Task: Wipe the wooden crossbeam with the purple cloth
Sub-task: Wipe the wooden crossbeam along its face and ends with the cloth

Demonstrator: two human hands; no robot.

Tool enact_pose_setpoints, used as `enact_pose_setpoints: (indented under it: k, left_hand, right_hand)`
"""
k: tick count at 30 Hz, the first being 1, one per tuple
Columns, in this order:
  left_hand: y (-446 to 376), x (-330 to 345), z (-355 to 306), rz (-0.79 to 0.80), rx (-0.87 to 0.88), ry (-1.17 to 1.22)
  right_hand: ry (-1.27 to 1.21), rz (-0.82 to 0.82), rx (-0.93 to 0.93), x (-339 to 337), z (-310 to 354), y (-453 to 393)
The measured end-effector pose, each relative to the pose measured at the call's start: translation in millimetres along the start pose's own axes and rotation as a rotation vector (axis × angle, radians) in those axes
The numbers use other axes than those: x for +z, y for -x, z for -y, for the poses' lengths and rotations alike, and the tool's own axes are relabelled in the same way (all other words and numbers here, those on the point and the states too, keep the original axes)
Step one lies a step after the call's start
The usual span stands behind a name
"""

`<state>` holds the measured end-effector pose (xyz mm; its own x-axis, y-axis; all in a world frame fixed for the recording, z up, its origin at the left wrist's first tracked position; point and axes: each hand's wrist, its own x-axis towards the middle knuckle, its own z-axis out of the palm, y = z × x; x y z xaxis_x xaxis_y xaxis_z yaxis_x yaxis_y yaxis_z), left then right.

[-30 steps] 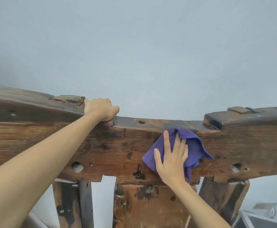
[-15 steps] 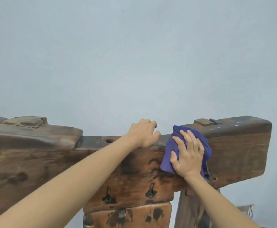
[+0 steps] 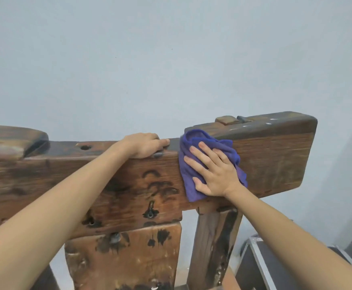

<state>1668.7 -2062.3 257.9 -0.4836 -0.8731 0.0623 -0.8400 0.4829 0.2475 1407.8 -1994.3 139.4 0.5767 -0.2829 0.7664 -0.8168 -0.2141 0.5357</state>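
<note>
Right hand [image 3: 213, 171], right of centre in the frame: fingers spread and straight, palm pressing the purple cloth [image 3: 193, 164] flat against the front face of the wooden crossbeam [image 3: 275, 162]. Cloth is bunched; its upper fold laps over the beam's top edge, its lower corner hangs near the underside.

Left hand [image 3: 144, 146], centre frame: draped over the beam's top edge just left of the cloth, fingers curled over the far side, apparently bracing. Holds nothing else.

Risks, as judged:
- Cloth is held by palm pressure only, so a lighter press or a fast stroke could let it slide out and drop.
- Rough grain, a metal hook [image 3: 150, 210] below centre and a raised peg [image 3: 227, 120] on top could snag the fabric.
- Bunching means uneven contact, so patches may be missed.
- The left hand sits in the way of any stroke toward the left.

Surroundings: an upright post [image 3: 214, 245] and a wide plank [image 3: 124, 256] stand under the beam, lower centre. A dark case with metal edging [image 3: 260, 266] sits lower right. A plain grey wall [image 3: 170, 59] fills the upper frame. The beam's left end is blurred.
</note>
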Motion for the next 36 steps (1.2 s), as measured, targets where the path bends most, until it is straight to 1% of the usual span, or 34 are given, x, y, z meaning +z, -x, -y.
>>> enact_pose_setpoints:
  k: [3,4,5,6,7,8,10,11,12,13,16,18,20,23,24,26,29,30,31,32,33,36]
  left_hand:
    - [3,-2,-3,0.023,-0.010,0.029]
    - [3,-1,-4,0.019,-0.017,0.020]
    - [3,1,-5,0.005,-0.028,0.007]
    - [2,3,-7,-0.017,-0.038,-0.009]
    - [1,4,-8,-0.040,-0.045,-0.025]
    - [0,5,-9,-0.056,-0.052,-0.039]
    - [-2,6,-11,-0.070,-0.071,-0.035]
    - [-2,6,-12,-0.075,-0.076,-0.029]
    - [-1,7,-11,-0.082,-0.082,-0.024]
    - [-1,6,-12,-0.090,-0.087,-0.025]
    - [2,6,-15,-0.103,-0.110,-0.008]
    - [4,6,-19,-0.109,-0.120,-0.011]
    - [6,6,-22,-0.123,-0.139,-0.013]
    - [8,3,-24,-0.128,-0.148,0.009]
    - [8,3,-23,-0.124,-0.140,0.031]
    - [10,0,-20,-0.116,-0.115,0.075]
    - [11,-3,-15,-0.112,-0.070,0.129]
    - [11,-3,-14,-0.111,-0.061,0.142]
    - [11,-3,-12,-0.109,-0.059,0.148]
    - [11,-3,-11,-0.106,-0.058,0.149]
    - [12,-2,-9,-0.101,-0.060,0.144]
    - [7,0,-5,-0.105,-0.048,0.127]
  right_hand:
    - [0.033,0.090,-0.091,-8,-49,44]
    - [0.052,0.114,-0.064,-12,-63,65]
    - [0.064,0.138,0.012,-16,-76,89]
    - [0.055,0.160,0.162,-18,-83,113]
    - [0.036,0.161,0.390,-19,-83,131]
    - [0.014,0.131,0.682,-17,-73,142]
    - [-0.065,-0.015,1.288,-4,-42,142]
    - [-0.114,-0.110,1.488,1,-26,131]
    - [-0.157,-0.180,1.606,4,-13,118]
    - [-0.190,-0.212,1.686,7,-3,104]
    - [-0.257,-0.233,1.857,9,26,59]
    - [-0.342,-0.260,1.824,7,62,21]
    - [-0.401,-0.238,1.664,5,108,-21]
    - [-0.444,-0.133,1.298,7,167,-56]
    - [-0.424,-0.083,1.159,10,179,-57]
    - [-0.383,0.002,0.908,13,182,-49]
    - [-0.420,0.055,0.558,10,139,-29]
    - [-0.421,0.052,0.461,8,116,-19]
    - [-0.408,0.044,0.402,6,91,-9]
    - [-0.381,0.041,0.390,3,62,3]
    - [-0.354,0.045,0.421,-3,34,15]
    - [-0.237,0.073,0.595,-22,-48,53]
